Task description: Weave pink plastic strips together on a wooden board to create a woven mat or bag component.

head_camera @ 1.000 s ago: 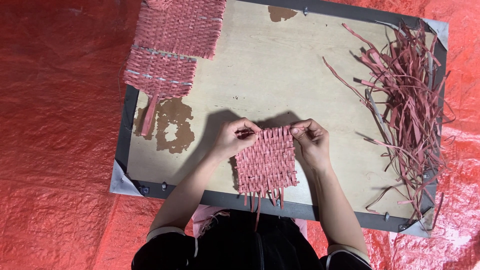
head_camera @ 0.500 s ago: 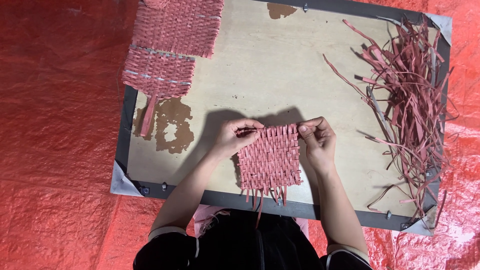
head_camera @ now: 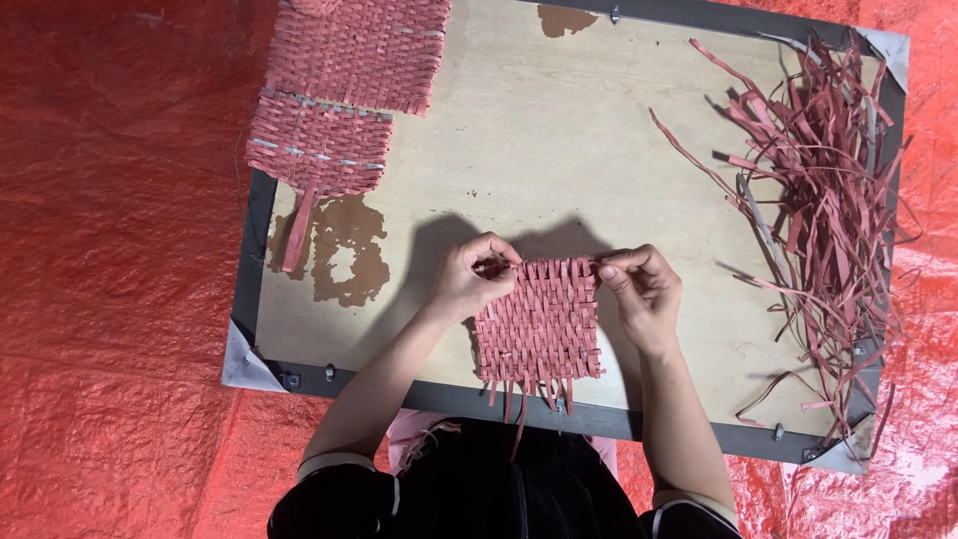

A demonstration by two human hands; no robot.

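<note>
A small square mat (head_camera: 539, 324) woven from pink-red strips lies on a wooden board (head_camera: 559, 150) near its front edge. Loose strip ends hang from the mat's near side over the board's dark frame. My left hand (head_camera: 471, 279) pinches the mat's far left corner. Pinching the far right corner is my right hand (head_camera: 641, 291). Both hands hold the top row of strips between thumb and fingers.
A heap of loose pink-red strips (head_camera: 818, 200) covers the board's right side. Finished woven mats (head_camera: 339, 90) lie overlapped at the far left corner. A brown patch (head_camera: 344, 260) marks the board's left. Red sheeting (head_camera: 110, 299) surrounds the board.
The view has shifted slightly. My hands stay at the mat's top corners, with the fingers working along the top row of strips.
</note>
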